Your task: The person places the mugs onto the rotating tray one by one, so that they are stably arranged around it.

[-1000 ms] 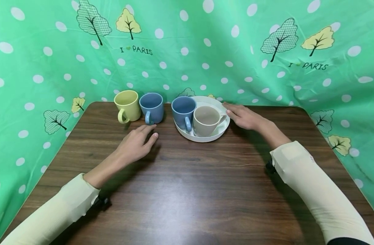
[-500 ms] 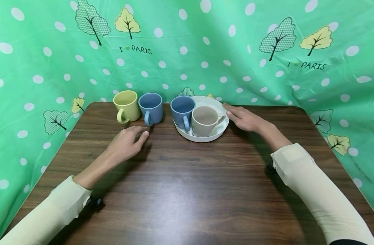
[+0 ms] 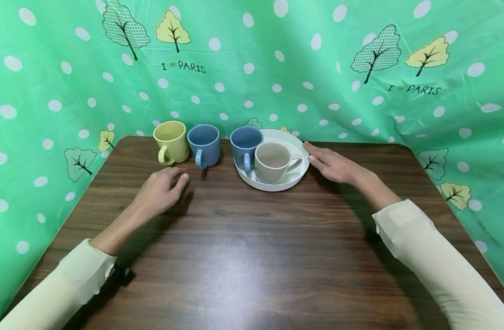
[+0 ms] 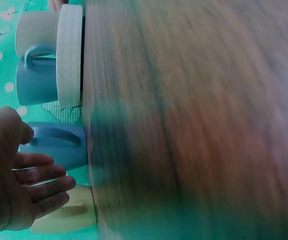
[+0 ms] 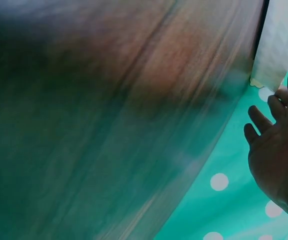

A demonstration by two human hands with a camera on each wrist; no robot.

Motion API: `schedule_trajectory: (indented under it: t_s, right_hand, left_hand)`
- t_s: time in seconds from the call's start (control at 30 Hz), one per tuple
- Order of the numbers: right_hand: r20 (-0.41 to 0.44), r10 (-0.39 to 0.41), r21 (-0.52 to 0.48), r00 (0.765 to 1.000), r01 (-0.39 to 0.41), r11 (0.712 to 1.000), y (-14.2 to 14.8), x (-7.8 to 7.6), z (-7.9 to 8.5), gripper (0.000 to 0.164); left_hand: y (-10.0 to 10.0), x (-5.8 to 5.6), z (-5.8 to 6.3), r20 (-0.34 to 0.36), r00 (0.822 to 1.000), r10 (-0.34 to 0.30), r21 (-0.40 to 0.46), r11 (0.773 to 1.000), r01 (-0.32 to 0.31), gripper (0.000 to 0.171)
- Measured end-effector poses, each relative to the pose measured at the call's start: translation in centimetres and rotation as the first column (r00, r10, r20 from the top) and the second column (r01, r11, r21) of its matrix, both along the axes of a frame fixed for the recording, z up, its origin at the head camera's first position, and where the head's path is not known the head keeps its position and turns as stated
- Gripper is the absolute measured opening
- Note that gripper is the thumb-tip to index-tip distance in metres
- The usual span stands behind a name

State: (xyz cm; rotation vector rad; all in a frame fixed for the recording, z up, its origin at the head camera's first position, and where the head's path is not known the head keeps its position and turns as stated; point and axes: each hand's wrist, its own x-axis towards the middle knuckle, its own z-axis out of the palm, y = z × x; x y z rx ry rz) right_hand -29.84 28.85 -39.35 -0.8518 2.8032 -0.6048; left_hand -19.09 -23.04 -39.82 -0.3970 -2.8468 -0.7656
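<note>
A round white tray [image 3: 276, 186] sits at the back of the table, bearing a blue mug [image 3: 244, 142] on its left and a beige mug [image 3: 271, 165] at its front. Left of the tray, a second blue mug [image 3: 204, 142] and a yellow mug [image 3: 172, 141] stand side by side on the wood. My left hand [image 3: 158, 192] hovers in front of these two, fingers relaxed, holding nothing; in the left wrist view its fingers [image 4: 49, 189] overlap the yellow mug [image 4: 79, 220]. At the tray's right rim my right hand [image 3: 334, 165] has its fingers extended, fingertips right at the edge.
The dark wooden table [image 3: 252, 256] spreads out in front of the mugs and tray. A green polka-dot curtain [image 3: 252, 55] with printed trees hangs close behind the table's back edge and along its sides.
My left hand has drawn back to the left and slightly toward me, away from the blue mug beside the tray. The right hand stays by the tray's rim, shifted slightly right; mugs and tray hold still.
</note>
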Motion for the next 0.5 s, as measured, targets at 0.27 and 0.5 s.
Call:
schedule_trajectory:
  t_s: [0.27, 0.5]
  right_hand:
    - [-0.002, 0.01, 0.023, 1.0, -0.01, 1.0, 0.4, 1.0, -0.2, 0.062]
    - [-0.008, 0.019, 0.049, 1.0, -0.019, 0.999, 0.3, 1.7, -0.3, 0.063]
  left_hand:
    - [-1.1, 0.0, 0.1, 0.004, 0.998, 0.061, 0.071, 0.996, -0.061, 0.045]
    - [-2.2, -0.3, 0.1, -0.028, 0.991, 0.131, 0.146, 0.981, -0.126, 0.042]
